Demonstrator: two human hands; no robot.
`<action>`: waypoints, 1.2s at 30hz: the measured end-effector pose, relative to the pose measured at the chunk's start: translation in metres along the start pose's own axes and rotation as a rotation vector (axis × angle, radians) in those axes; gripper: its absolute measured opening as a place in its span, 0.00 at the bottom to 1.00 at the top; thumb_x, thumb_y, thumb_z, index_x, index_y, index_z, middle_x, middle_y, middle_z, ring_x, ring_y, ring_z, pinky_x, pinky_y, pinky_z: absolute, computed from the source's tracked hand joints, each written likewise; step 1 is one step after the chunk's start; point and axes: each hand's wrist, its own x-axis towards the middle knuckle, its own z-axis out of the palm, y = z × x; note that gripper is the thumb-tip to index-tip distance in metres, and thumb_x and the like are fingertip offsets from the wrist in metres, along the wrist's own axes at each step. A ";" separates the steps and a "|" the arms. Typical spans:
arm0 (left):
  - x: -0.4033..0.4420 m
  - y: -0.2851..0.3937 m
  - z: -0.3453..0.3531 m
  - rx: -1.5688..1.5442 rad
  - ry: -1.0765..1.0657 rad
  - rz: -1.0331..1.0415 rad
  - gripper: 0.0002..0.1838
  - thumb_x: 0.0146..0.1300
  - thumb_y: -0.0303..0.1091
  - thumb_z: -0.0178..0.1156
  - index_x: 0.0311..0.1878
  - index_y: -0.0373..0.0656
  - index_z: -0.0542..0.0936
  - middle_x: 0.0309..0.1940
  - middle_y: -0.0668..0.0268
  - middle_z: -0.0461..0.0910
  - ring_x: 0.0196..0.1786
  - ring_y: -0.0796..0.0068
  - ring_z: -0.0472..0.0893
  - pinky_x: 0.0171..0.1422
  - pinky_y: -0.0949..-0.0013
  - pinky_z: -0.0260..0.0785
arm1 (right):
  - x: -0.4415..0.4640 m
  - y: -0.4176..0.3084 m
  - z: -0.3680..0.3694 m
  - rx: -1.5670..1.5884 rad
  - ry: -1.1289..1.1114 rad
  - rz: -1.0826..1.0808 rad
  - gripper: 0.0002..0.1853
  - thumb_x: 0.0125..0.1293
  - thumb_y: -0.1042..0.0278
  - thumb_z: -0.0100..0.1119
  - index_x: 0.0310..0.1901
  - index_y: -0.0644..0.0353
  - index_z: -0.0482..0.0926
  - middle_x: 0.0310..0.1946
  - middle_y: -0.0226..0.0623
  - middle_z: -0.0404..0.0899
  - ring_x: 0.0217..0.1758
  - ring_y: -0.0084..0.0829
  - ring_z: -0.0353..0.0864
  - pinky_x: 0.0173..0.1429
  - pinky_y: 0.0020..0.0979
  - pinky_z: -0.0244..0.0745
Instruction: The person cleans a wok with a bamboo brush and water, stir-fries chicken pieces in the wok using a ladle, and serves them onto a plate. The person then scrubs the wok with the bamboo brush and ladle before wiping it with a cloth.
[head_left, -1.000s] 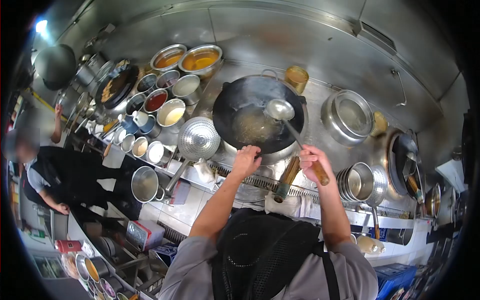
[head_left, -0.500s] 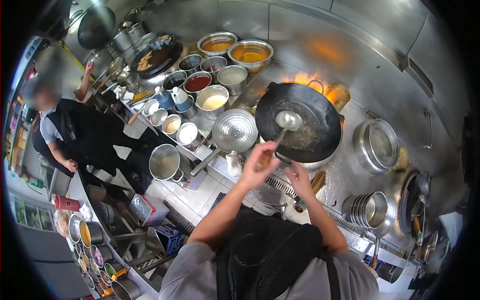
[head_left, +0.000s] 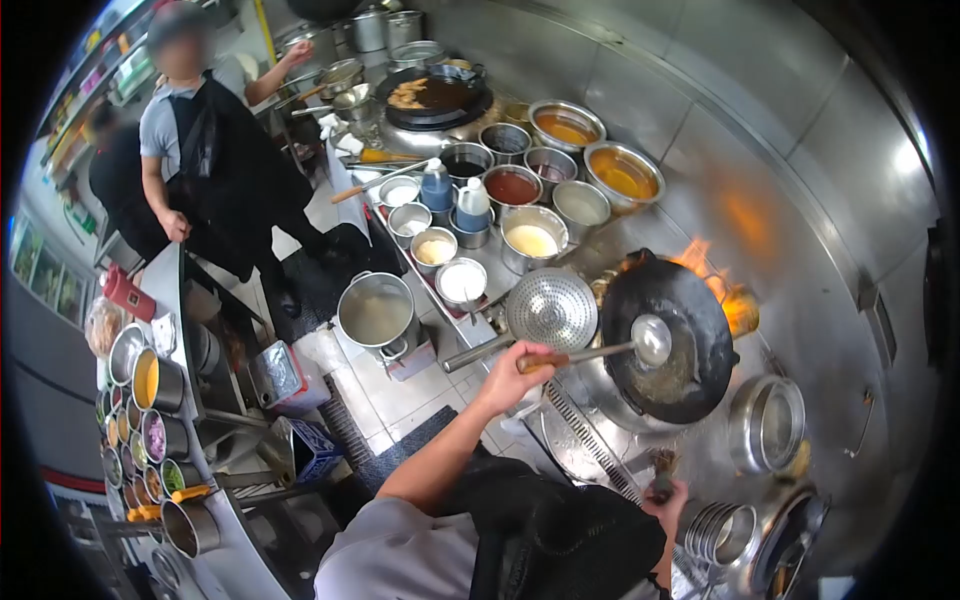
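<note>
My left hand (head_left: 516, 378) is closed round the wooden handle of a ladle (head_left: 652, 341). The ladle's bowl hangs over the black wok (head_left: 690, 300), in which a little liquid shows. Flames (head_left: 705, 262) rise at the wok's far side. Lower right, my right hand (head_left: 668, 503) grips a bamboo wok brush (head_left: 662, 465), its bristle end pointing up and away from me. A perforated strainer (head_left: 552, 310) rests just left of the wok, its handle below my left forearm's reach.
Pots of sauces and seasonings (head_left: 514, 186) stand left of the wok, with two bowls of oil (head_left: 625, 176) behind. Steel bowls (head_left: 768, 425) and stacked pans (head_left: 720, 533) sit at right. A tall pot (head_left: 378, 312) stands lower left. A co-worker (head_left: 215, 150) stands at far left.
My right hand has left the wok's near handle and taken hold of the wok brush. My left hand still holds the ladle, its bowl now farther right in the wok. The camera view has turned.
</note>
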 end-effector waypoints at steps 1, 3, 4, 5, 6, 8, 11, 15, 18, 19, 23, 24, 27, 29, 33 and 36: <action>-0.006 0.007 -0.007 0.242 -0.065 -0.036 0.17 0.65 0.25 0.64 0.55 0.41 0.74 0.53 0.61 0.82 0.55 0.68 0.82 0.60 0.65 0.74 | -0.023 -0.020 0.005 0.123 -0.157 -0.027 0.17 0.52 0.59 0.62 0.42 0.58 0.76 0.32 0.35 0.78 0.31 0.31 0.79 0.31 0.28 0.75; -0.014 0.020 -0.010 0.477 -0.113 -0.072 0.18 0.64 0.27 0.65 0.55 0.41 0.74 0.49 0.60 0.84 0.51 0.68 0.84 0.57 0.65 0.76 | -0.072 -0.037 0.056 0.114 -0.095 -0.212 0.18 0.52 0.59 0.61 0.43 0.58 0.76 0.32 0.35 0.79 0.30 0.30 0.79 0.30 0.28 0.74; -0.016 0.028 -0.008 0.628 -0.179 0.001 0.17 0.62 0.29 0.65 0.53 0.41 0.74 0.46 0.57 0.83 0.48 0.61 0.84 0.53 0.62 0.76 | -0.074 -0.049 0.064 0.101 -0.176 -0.250 0.15 0.57 0.57 0.60 0.42 0.57 0.76 0.36 0.35 0.80 0.33 0.30 0.80 0.31 0.27 0.75; -0.017 0.035 -0.006 0.783 -0.246 0.073 0.17 0.60 0.31 0.65 0.51 0.41 0.74 0.44 0.53 0.83 0.44 0.54 0.85 0.49 0.59 0.77 | -0.071 -0.060 0.078 0.093 -0.187 -0.247 0.15 0.57 0.57 0.60 0.42 0.57 0.76 0.36 0.35 0.80 0.33 0.30 0.80 0.31 0.27 0.75; -0.017 0.041 0.001 0.909 -0.251 0.159 0.15 0.61 0.33 0.62 0.50 0.42 0.73 0.40 0.52 0.81 0.42 0.47 0.83 0.45 0.52 0.76 | -0.067 -0.073 0.095 0.018 -0.171 -0.313 0.17 0.61 0.54 0.60 0.46 0.56 0.76 0.33 0.34 0.79 0.30 0.28 0.79 0.28 0.27 0.74; -0.012 0.028 0.017 1.012 -0.199 0.172 0.15 0.62 0.36 0.61 0.49 0.43 0.73 0.40 0.52 0.81 0.42 0.47 0.83 0.44 0.51 0.76 | -0.053 -0.091 0.131 -0.067 -0.171 -0.368 0.18 0.64 0.52 0.61 0.49 0.54 0.75 0.31 0.33 0.79 0.27 0.27 0.78 0.26 0.26 0.73; -0.007 0.026 0.042 1.197 -0.206 0.096 0.16 0.65 0.40 0.59 0.52 0.46 0.73 0.42 0.53 0.82 0.41 0.47 0.84 0.42 0.48 0.76 | -0.010 -0.093 0.193 -0.661 -0.154 -0.599 0.26 0.72 0.46 0.56 0.67 0.47 0.69 0.27 0.33 0.78 0.22 0.23 0.77 0.18 0.24 0.70; -0.007 0.025 0.059 1.290 -0.337 -0.095 0.19 0.66 0.44 0.58 0.58 0.50 0.74 0.44 0.55 0.83 0.43 0.47 0.84 0.45 0.47 0.76 | 0.082 -0.106 0.211 -1.512 -0.251 -0.865 0.33 0.66 0.47 0.63 0.70 0.48 0.69 0.39 0.46 0.84 0.38 0.43 0.85 0.40 0.41 0.80; -0.010 0.016 0.054 1.171 -0.366 -0.048 0.21 0.67 0.45 0.58 0.61 0.51 0.74 0.46 0.59 0.84 0.45 0.49 0.84 0.48 0.49 0.76 | 0.081 -0.143 0.234 -2.064 -0.288 -0.920 0.34 0.55 0.50 0.70 0.65 0.47 0.75 0.48 0.54 0.83 0.54 0.54 0.82 0.57 0.48 0.77; -0.012 0.020 0.057 1.194 -0.328 -0.064 0.21 0.67 0.45 0.58 0.61 0.51 0.74 0.46 0.59 0.84 0.45 0.49 0.84 0.48 0.49 0.76 | 0.086 -0.154 0.239 -2.153 -0.064 -0.983 0.32 0.56 0.53 0.70 0.65 0.43 0.74 0.46 0.51 0.84 0.53 0.53 0.82 0.56 0.50 0.77; -0.019 0.030 0.076 1.238 -0.269 -0.163 0.21 0.66 0.44 0.58 0.61 0.52 0.75 0.46 0.61 0.85 0.46 0.50 0.83 0.51 0.50 0.75 | 0.094 -0.158 0.236 -1.920 0.016 -1.275 0.32 0.66 0.55 0.63 0.70 0.46 0.68 0.47 0.54 0.79 0.50 0.57 0.81 0.52 0.51 0.76; -0.018 0.031 0.077 1.297 -0.246 -0.136 0.21 0.66 0.45 0.59 0.61 0.53 0.75 0.45 0.60 0.85 0.45 0.51 0.84 0.49 0.50 0.76 | 0.095 -0.152 0.236 -1.766 0.005 -1.298 0.32 0.67 0.55 0.62 0.71 0.47 0.67 0.48 0.55 0.79 0.50 0.58 0.81 0.52 0.52 0.75; -0.022 0.035 0.088 1.408 -0.221 -0.092 0.21 0.65 0.47 0.59 0.60 0.55 0.75 0.42 0.60 0.83 0.41 0.53 0.85 0.45 0.51 0.77 | 0.095 -0.142 0.225 -1.630 -0.129 -1.259 0.31 0.69 0.54 0.59 0.72 0.48 0.66 0.51 0.56 0.78 0.53 0.59 0.79 0.55 0.52 0.73; -0.023 0.042 0.095 1.463 -0.218 -0.053 0.21 0.65 0.47 0.59 0.60 0.56 0.76 0.41 0.60 0.82 0.40 0.54 0.85 0.43 0.51 0.77 | 0.095 -0.139 0.219 -2.092 -0.321 -0.996 0.30 0.68 0.54 0.61 0.70 0.47 0.69 0.57 0.55 0.75 0.56 0.56 0.79 0.62 0.47 0.73; -0.022 0.054 0.105 1.599 -0.265 0.077 0.20 0.65 0.43 0.59 0.60 0.55 0.75 0.40 0.62 0.79 0.36 0.58 0.86 0.39 0.55 0.78 | 0.080 -0.143 0.218 -2.281 -0.077 -0.947 0.33 0.64 0.53 0.64 0.70 0.47 0.70 0.60 0.54 0.74 0.56 0.55 0.80 0.61 0.47 0.75; -0.019 0.043 0.108 1.679 -0.255 0.204 0.21 0.64 0.40 0.59 0.61 0.52 0.75 0.40 0.63 0.78 0.35 0.61 0.85 0.36 0.58 0.79 | 0.141 -0.137 0.190 -2.223 -0.162 -1.019 0.34 0.67 0.53 0.61 0.73 0.47 0.65 0.50 0.57 0.78 0.46 0.54 0.83 0.50 0.48 0.79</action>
